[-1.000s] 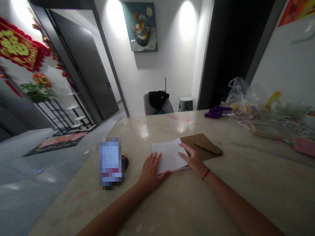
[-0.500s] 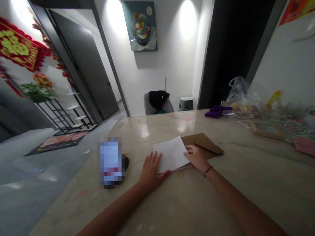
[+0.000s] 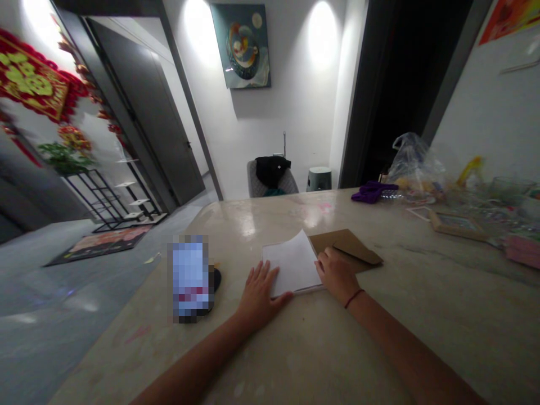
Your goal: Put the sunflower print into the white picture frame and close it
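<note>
White paper [image 3: 293, 264] lies on the marble table, its far right corner curled up. My left hand [image 3: 259, 289] rests on the paper's left and near edges with its fingers spread. At the paper's right edge, my right hand [image 3: 336, 274] is closed, its fingertips gripping that edge. A brown envelope [image 3: 358, 247] with a pointed flap lies partly under my right hand, just right of the paper.
A pixelated phone [image 3: 190, 275] stands on the table [image 3: 270, 349] at the left. Purple cloth [image 3: 371, 191], a clear plastic bag [image 3: 415, 163], a wooden frame [image 3: 457, 225] and a pink item [image 3: 523, 250] lie at the right. Behind the table stands a chair [image 3: 252, 180].
My right hand has moved slightly left along the paper's right side, and its fingers are more curled. The paper's raised corner has shifted a little left. My left hand has stayed in place.
</note>
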Motion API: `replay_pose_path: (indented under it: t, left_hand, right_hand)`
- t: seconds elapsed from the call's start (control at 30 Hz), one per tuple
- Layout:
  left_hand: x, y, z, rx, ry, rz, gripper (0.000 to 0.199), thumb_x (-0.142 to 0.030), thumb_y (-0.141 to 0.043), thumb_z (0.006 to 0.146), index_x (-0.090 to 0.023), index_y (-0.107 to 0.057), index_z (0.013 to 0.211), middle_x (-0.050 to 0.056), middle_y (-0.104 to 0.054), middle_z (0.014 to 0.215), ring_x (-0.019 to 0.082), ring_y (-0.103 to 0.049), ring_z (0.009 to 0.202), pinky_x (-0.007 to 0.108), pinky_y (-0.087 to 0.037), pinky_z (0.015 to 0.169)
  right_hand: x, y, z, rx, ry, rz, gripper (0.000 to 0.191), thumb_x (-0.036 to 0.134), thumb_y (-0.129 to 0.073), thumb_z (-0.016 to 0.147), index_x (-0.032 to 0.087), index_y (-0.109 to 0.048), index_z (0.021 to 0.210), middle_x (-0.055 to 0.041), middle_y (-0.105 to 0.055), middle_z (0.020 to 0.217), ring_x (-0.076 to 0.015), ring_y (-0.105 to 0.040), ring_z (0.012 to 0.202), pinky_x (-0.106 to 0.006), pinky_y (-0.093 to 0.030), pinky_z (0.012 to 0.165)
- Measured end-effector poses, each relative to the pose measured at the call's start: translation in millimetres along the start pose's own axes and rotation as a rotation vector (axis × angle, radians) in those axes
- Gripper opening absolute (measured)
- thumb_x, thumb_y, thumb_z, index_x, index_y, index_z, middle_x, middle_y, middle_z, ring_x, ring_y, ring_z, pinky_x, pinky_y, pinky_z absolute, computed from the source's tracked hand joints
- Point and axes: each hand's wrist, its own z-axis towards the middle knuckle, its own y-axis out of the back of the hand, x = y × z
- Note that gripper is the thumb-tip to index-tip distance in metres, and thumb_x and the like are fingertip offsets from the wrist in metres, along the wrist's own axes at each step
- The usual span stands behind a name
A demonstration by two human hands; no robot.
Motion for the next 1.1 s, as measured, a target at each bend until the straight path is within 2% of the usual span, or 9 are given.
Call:
replay_pose_path:
  t: [0.23, 0.37, 0.5, 0.57, 0.67, 0.77, 0.9, 1.03, 1.1]
  left_hand:
    - [1.3, -2.7, -0.8, -0.014, -0.005, -0.029, 0.073, -0.066, -0.040, 0.074, -0.015, -0.044, 0.125, 0.018, -0.035, 0.139, 0.030, -0.025, 0.130, 0.048, -0.022, 0.105]
    - [2.0, -1.6, -0.3, -0.051, 0.061, -0.109, 0.071, -0.062, -0.042, 0.075, -0.014, -0.041, 0.128, 0.017, -0.035, 0.139, 0.029, -0.025, 0.131, 0.047, -0.020, 0.106]
    - [7.3, 2.2, 5.1, -0.170, 0.244, -0.372, 0.064, -0.053, -0.038, 0.082, -0.010, -0.038, 0.129, 0.017, -0.044, 0.133, 0.026, -0.037, 0.125, 0.044, -0.027, 0.103]
    - [11.1, 4.6, 8.6, -0.221, 0.311, -0.555, 0.058, -0.051, -0.037, 0.082, -0.010, -0.044, 0.123, 0.016, -0.051, 0.127, 0.025, -0.046, 0.118, 0.040, -0.035, 0.098]
    - [14.1, 8.6, 11.7, -0.262, 0.361, -0.753, 0.051, -0.052, -0.042, 0.079, -0.011, -0.060, 0.102, 0.013, -0.063, 0.107, 0.025, -0.057, 0.102, 0.036, -0.043, 0.087]
    - [12.3, 13.1, 11.6, -0.299, 0.366, -0.797, 0.041, -0.051, -0.047, 0.075, -0.014, -0.063, 0.080, 0.007, -0.067, 0.083, 0.022, -0.061, 0.083, 0.031, -0.046, 0.074]
    - [8.2, 17.5, 10.8, -0.369, 0.370, -0.796, 0.034, -0.048, -0.046, 0.076, -0.018, -0.056, 0.062, -0.001, -0.058, 0.060, 0.015, -0.055, 0.061, 0.023, -0.041, 0.056]
    - [8.2, 19.0, 10.7, -0.421, 0.362, -0.782, 0.032, -0.046, -0.046, 0.076, -0.020, -0.051, 0.059, -0.002, -0.052, 0.056, 0.013, -0.051, 0.057, 0.022, -0.037, 0.051]
    - [7.7, 19.6, 10.1, -0.433, 0.367, -0.777, 0.032, -0.046, -0.045, 0.077, -0.020, -0.051, 0.060, -0.002, -0.053, 0.057, 0.014, -0.052, 0.059, 0.022, -0.037, 0.051]
  right_hand:
    - [-13.7, -20.0, 7.1, 0.123, -0.174, 0.528, 0.017, 0.023, -0.045, 0.078, 0.016, -0.058, 0.086, -0.0046, -0.064, 0.070, -0.0163, -0.059, 0.064, -0.027, -0.043, 0.061]
    - [-22.1, -23.6, 11.1, 0.058, -0.268, 0.897, 0.019, 0.029, -0.047, 0.074, 0.016, -0.058, 0.085, -0.0068, -0.066, 0.081, -0.0176, -0.061, 0.073, -0.029, -0.047, 0.065]
    - [-22.5, -16.0, 11.4, 0.031, -0.444, 1.127, 0.031, 0.041, -0.051, 0.071, 0.017, -0.057, 0.090, -0.0050, -0.066, 0.080, -0.0176, -0.061, 0.068, -0.027, -0.047, 0.052]
    - [-20.2, -13.2, 10.6, 0.033, -0.480, 1.217, 0.037, 0.045, -0.053, 0.069, 0.018, -0.056, 0.093, -0.0045, -0.066, 0.083, -0.0176, -0.061, 0.069, -0.025, -0.047, 0.050]
    - [-16.1, -15.6, 9.5, -0.006, -0.460, 1.297, 0.039, 0.047, -0.055, 0.067, 0.018, -0.056, 0.093, -0.0050, -0.066, 0.087, -0.0182, -0.061, 0.075, -0.027, -0.049, 0.058]
    - [-13.3, -22.9, 9.2, -0.028, -0.400, 1.272, 0.039, 0.047, -0.054, 0.070, 0.017, -0.057, 0.095, -0.0052, -0.066, 0.084, -0.0187, -0.061, 0.077, -0.030, -0.049, 0.066]
    - [-8.8, -25.1, 6.5, -0.053, -0.281, 1.080, 0.040, 0.044, -0.044, 0.078, 0.016, -0.055, 0.104, -0.0066, -0.066, 0.082, -0.0196, -0.061, 0.076, -0.034, -0.049, 0.070]
    - [4.4, -14.1, -3.7, -0.297, -0.080, 0.560, 0.042, 0.038, -0.043, 0.081, 0.016, -0.049, 0.117, -0.0133, -0.057, 0.109, -0.0243, -0.052, 0.099, -0.041, -0.042, 0.085]
    - [13.9, -8.8, -9.9, -0.301, 0.113, 0.274, 0.040, 0.035, -0.046, 0.082, 0.016, -0.050, 0.117, -0.0134, -0.055, 0.107, -0.0251, -0.050, 0.098, -0.041, -0.040, 0.085]
